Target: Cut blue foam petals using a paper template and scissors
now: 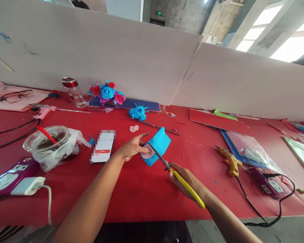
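Note:
My left hand (132,147) pinches a folded blue sheet of craft paper (160,143) together with a small pink template piece (148,154) just above the red table (131,189). My right hand (186,180) grips yellow-handled scissors (176,174). Their metal blades reach up and left into the lower edge of the blue sheet, beside the pink piece. A finished blue paper flower on a thin stick (138,112) lies behind the sheet.
A bouquet of blue, red and pink paper flowers (107,92) stands by the white partition (131,57). A phone (102,146), a plastic-wrapped bowl (47,139) and power strips (11,175) lie left. A yellow glue gun (230,161) with its cable and bagged sheets (248,148) lie right.

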`<state>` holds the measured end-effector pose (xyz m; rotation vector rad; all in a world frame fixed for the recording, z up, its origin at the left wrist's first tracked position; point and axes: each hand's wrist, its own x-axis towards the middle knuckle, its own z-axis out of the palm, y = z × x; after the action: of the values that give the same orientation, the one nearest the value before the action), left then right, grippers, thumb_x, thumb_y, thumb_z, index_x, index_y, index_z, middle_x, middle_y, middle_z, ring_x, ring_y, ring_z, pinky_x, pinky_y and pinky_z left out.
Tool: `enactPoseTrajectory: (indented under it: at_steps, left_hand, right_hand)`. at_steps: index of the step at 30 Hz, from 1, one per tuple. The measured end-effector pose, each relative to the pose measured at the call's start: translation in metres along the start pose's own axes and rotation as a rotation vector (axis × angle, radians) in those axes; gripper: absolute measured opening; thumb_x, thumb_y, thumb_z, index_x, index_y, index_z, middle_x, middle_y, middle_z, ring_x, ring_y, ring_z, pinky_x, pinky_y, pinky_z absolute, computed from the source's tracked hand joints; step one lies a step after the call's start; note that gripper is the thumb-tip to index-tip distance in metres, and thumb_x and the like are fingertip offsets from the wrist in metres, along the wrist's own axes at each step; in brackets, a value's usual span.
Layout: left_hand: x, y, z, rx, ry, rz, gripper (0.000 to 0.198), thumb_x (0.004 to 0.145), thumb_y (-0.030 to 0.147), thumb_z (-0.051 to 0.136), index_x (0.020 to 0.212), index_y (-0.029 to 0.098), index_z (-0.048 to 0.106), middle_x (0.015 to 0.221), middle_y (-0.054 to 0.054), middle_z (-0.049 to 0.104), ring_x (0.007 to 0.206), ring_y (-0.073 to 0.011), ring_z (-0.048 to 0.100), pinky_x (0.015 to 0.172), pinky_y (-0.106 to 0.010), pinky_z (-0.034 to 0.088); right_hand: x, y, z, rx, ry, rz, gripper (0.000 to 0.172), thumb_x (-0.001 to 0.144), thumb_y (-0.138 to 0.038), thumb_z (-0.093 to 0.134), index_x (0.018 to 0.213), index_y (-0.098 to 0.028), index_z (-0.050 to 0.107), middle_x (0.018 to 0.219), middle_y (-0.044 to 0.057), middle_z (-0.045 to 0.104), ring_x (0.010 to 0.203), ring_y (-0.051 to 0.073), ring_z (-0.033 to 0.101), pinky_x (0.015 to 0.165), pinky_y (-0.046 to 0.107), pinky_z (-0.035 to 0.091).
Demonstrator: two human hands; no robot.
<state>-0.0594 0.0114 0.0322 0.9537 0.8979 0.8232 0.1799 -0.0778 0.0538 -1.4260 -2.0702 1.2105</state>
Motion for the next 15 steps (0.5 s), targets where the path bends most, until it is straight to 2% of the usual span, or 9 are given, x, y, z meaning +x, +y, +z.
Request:
enactPoseTrajectory:
  at_steps: [2, 6, 10, 15]
  left_hand:
    - [0.0, 0.0, -0.001, -0.01, -0.001, -0.004, 0.092, 0.059, 0.008, 0.075, 0.141, 0.017, 0.036, 0.075, -0.005, 0.069, 0.07, -0.0177, 0.064, 0.066, -0.027, 0.044]
    - [0.003, -0.002, -0.002, -0.022, 0.005, -0.018, 0.095, 0.058, 0.009, 0.076, 0.143, 0.018, 0.034, 0.078, -0.007, 0.07, 0.074, -0.0197, 0.065, 0.069, -0.029, 0.045]
    - [0.008, -0.006, -0.004, 0.005, 0.046, -0.041, 0.1, 0.058, 0.01, 0.077, 0.145, 0.017, 0.03, 0.081, -0.006, 0.07, 0.078, -0.0192, 0.065, 0.072, -0.029, 0.044]
    - [0.01, -0.007, -0.018, 0.038, 0.118, -0.061, 0.1, 0.057, 0.014, 0.079, 0.145, 0.017, 0.032, 0.08, -0.005, 0.069, 0.08, -0.0202, 0.065, 0.08, -0.033, 0.044]
  right_hand:
    - [0.002, 0.004, 0.002, -0.035, -0.024, 0.021, 0.038, 0.092, -0.051, 0.039, 0.099, -0.017, 0.056, 0.06, -0.005, 0.037, 0.052, 0.009, 0.027, 0.047, 0.023, 0.023]
    - [0.004, 0.005, 0.005, -0.09, 0.024, 0.062, 0.036, 0.091, -0.049, 0.042, 0.098, -0.017, 0.057, 0.057, -0.006, 0.037, 0.049, 0.008, 0.026, 0.045, 0.022, 0.023]
    - [0.008, -0.002, 0.006, -0.091, 0.038, 0.104, 0.029, 0.088, -0.045, 0.046, 0.087, -0.018, 0.056, 0.055, -0.005, 0.039, 0.045, 0.007, 0.03, 0.041, 0.02, 0.022]
    - [0.012, -0.001, 0.007, 0.051, 0.031, 0.164, 0.03, 0.087, -0.049, 0.047, 0.082, -0.02, 0.054, 0.051, -0.007, 0.037, 0.036, 0.006, 0.032, 0.034, 0.018, 0.022]
